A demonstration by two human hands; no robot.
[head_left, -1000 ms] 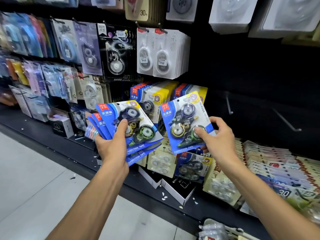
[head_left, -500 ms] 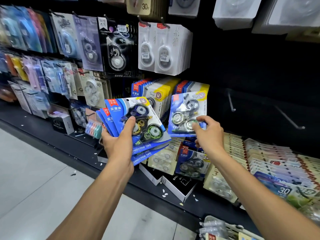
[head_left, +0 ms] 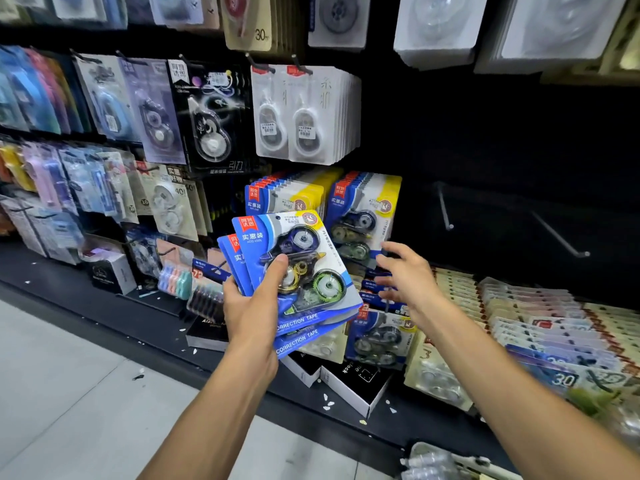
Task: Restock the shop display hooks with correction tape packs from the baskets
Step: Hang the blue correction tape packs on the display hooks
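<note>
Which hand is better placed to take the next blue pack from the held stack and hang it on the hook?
Probably the right hand: it is free, fingers open, beside the hung blue packs. The left hand grips the stack of blue packs.

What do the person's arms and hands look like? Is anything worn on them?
Both forearms are bare up to the frame edge: no sleeves, watch, bracelet or gloves show. The left hand and the right hand show no ring that I can make out, though the right hand is slightly blurred.
</note>
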